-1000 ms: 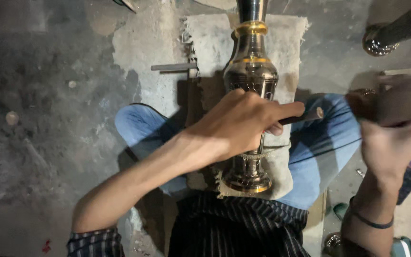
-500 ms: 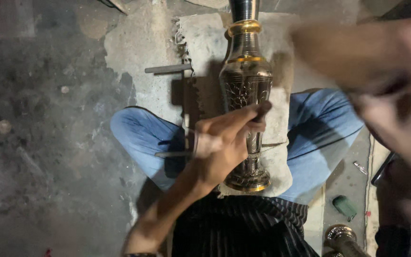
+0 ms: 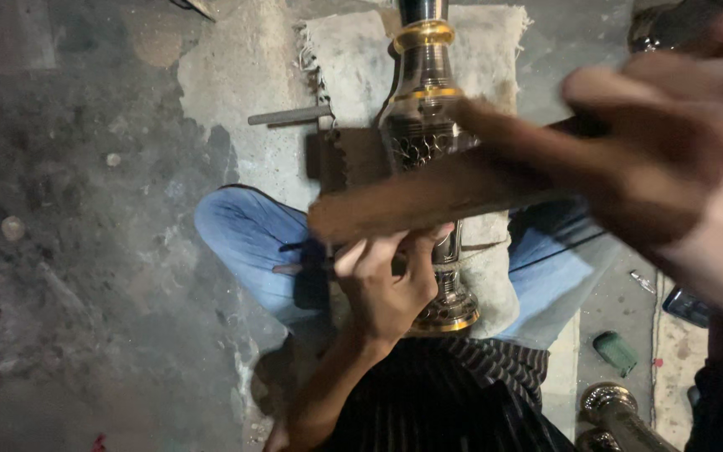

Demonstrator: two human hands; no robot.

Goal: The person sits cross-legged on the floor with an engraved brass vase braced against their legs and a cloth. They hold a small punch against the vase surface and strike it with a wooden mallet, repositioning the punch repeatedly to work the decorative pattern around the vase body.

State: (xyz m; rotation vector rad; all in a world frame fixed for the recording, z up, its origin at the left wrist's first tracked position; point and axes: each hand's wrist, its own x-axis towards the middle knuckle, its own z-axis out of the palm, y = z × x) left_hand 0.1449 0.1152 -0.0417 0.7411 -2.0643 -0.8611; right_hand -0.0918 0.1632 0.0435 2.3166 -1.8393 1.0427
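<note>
A tall engraved brass vase [image 3: 423,125] with gold bands lies on a pale cloth [image 3: 349,59] between my crossed legs in blue jeans. My left hand [image 3: 387,289] rests against the vase's narrow stem, fingers closed on a thin metal tool [image 3: 294,269] whose end sticks out to the left. My right hand [image 3: 671,167], large and blurred near the camera, grips a brown wooden stick [image 3: 416,201] that crosses over the vase's middle and hides part of it.
A dark notched block [image 3: 346,157] sits under the vase. A short metal rod [image 3: 288,115] lies on the rough concrete floor to the left. A small green object [image 3: 614,352] and more brass pieces [image 3: 621,414] are at the lower right.
My left hand slid down from the vase's body to its stem, taking up the thin tool. My right hand swung the wooden stick in from the right across the vase.
</note>
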